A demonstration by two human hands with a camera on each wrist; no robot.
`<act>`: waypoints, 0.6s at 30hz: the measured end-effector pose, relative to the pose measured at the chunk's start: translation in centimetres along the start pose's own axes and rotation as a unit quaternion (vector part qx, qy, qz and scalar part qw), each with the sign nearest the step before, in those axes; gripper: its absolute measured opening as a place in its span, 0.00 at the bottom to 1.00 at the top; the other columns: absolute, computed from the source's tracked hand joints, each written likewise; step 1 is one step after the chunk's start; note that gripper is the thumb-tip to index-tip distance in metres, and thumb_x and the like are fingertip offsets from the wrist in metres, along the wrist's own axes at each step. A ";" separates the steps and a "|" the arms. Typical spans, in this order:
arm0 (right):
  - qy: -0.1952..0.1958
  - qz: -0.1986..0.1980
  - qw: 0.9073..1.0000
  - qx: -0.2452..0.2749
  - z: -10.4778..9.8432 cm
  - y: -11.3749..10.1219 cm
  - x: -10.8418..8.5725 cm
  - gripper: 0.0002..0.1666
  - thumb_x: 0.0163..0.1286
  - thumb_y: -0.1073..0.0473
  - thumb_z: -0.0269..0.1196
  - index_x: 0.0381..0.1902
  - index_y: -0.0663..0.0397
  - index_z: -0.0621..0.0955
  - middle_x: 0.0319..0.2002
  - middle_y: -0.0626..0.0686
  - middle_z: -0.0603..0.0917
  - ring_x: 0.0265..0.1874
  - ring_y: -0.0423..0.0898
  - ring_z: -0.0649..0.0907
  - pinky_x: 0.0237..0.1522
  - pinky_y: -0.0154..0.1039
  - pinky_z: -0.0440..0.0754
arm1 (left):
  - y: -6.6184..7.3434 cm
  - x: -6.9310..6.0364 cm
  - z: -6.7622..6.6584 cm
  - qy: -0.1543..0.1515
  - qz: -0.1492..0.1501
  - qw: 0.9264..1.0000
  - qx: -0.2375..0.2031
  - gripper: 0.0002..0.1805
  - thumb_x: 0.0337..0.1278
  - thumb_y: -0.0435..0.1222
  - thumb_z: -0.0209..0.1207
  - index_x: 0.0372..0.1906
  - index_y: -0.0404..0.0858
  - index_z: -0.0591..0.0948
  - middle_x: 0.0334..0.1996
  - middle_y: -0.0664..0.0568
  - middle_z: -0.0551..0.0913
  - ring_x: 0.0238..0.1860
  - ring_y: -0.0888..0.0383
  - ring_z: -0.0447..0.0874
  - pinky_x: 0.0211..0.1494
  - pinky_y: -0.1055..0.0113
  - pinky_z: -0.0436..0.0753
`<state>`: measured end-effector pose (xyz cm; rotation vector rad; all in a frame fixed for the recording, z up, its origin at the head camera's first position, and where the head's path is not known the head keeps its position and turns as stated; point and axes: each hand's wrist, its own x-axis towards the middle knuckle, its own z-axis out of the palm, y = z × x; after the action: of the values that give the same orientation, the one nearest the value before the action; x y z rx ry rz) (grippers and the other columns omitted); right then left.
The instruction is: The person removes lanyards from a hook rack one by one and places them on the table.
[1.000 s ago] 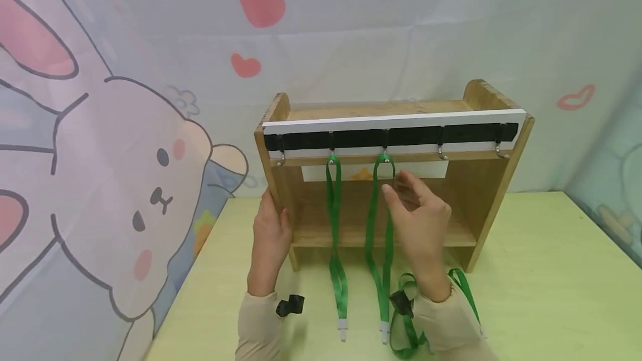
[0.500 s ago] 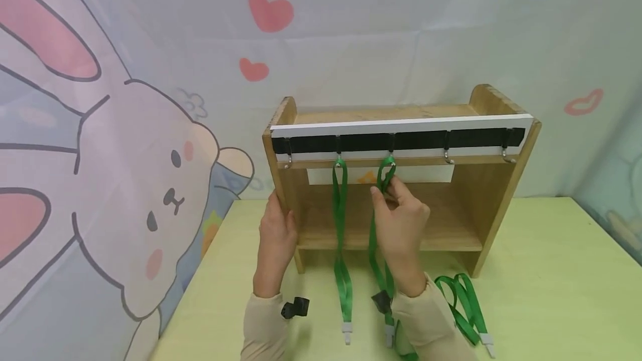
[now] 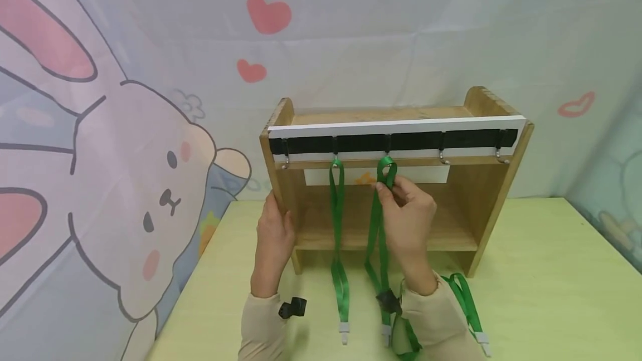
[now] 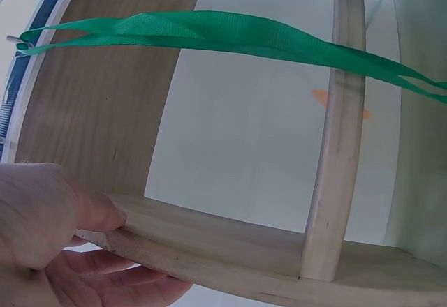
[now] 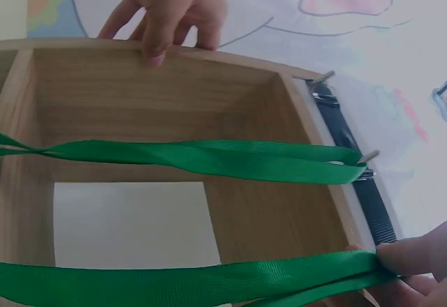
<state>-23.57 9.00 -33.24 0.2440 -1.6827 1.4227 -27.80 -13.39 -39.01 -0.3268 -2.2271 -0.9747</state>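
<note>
My left hand (image 3: 273, 233) grips the left side panel of a small wooden shelf (image 3: 494, 199), thumb inside and fingers outside, as the left wrist view also shows. With thumb and fingertips, my right hand (image 3: 408, 222) pinches a green lanyard (image 3: 373, 230) just below its loop. That loop hangs on the middle hook (image 3: 387, 154) of the rack. To its left, a second green lanyard (image 3: 338, 210) hangs from another hook (image 3: 335, 157), its white clip (image 3: 344, 332) low in front of the shelf. The right wrist view shows the thumb on the strap.
A white strip with a black band (image 3: 423, 141) runs along the shelf's top front and carries several hooks. More green lanyard (image 3: 466, 299) lies on the pale yellow table (image 3: 557, 283) by the right forearm, partly hidden. Behind stands a printed backdrop (image 3: 351, 43).
My right hand was beside the middle lanyard with its fingers apart; it has moved left and now pinches the strap below the loop. My left hand stays on the shelf panel.
</note>
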 end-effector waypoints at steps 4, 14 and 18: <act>-0.039 0.050 0.997 0.045 -0.9 -0.6 0.2 0.08 0.68 0.72 0.66 0.43 0.71 0.86 0.34 0.61 0.89 0.33 0.32 0.86 0.39 0.27 0.81 | -0.1 0.0 0.1 -0.002 -0.003 1.000 0.001 0.28 0.66 0.20 0.54 0.69 0.20 0.61 0.56 0.24 0.74 0.55 0.29 0.78 0.55 0.38 0.80; -0.117 0.193 0.963 0.145 -2.5 -0.9 -0.3 0.09 0.71 0.71 0.63 0.46 0.74 0.83 0.31 0.54 0.90 0.37 0.47 0.89 0.45 0.38 0.86 | -0.2 0.0 0.3 0.006 0.001 1.000 -0.001 0.29 0.64 0.19 0.55 0.68 0.19 0.62 0.56 0.23 0.74 0.54 0.27 0.78 0.54 0.37 0.80; -0.141 0.233 0.949 0.159 -2.9 -0.3 -0.8 0.11 0.72 0.69 0.62 0.47 0.74 0.82 0.31 0.53 0.90 0.39 0.48 0.89 0.48 0.40 0.85 | -0.2 -0.1 0.4 0.006 -0.002 1.000 -0.002 0.29 0.64 0.20 0.55 0.68 0.19 0.62 0.56 0.23 0.74 0.55 0.27 0.78 0.55 0.36 0.79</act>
<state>-21.46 11.10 -33.79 0.2457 -1.8071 2.1032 -28.01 -13.25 -39.33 -0.3175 -2.2169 -0.9822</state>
